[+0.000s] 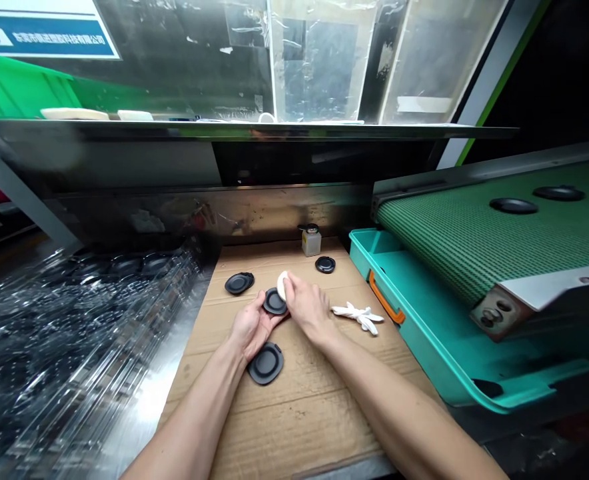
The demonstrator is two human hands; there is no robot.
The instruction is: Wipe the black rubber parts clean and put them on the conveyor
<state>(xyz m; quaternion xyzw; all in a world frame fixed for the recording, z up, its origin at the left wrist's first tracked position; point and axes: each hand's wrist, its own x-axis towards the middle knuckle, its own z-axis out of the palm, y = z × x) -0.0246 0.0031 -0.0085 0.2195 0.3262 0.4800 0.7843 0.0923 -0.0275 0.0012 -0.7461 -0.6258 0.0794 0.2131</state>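
Note:
My left hand (252, 328) is closed on the edge of a black round plastic lid (274, 301), held above the cardboard (314, 413). In my right hand (307, 305) is a white round pad (282, 285), pinched and tilted against or just over the lid's far right edge; actual contact is hard to see. Just below my left hand lies another black lid (265, 364), with a tab on its rim. Farther off are a small black stack of lids (239, 283) and a single black piece (325, 265). White crumpled strips (358, 315) lie right of my right hand.
A small bottle (311, 241) with a dark top stands at the cardboard's back. To the right, a teal bin (424, 357) with an orange handle sits under a green conveyor belt (454, 233) carrying black discs (513, 205). Clear plastic trays (74, 347) pile up at left.

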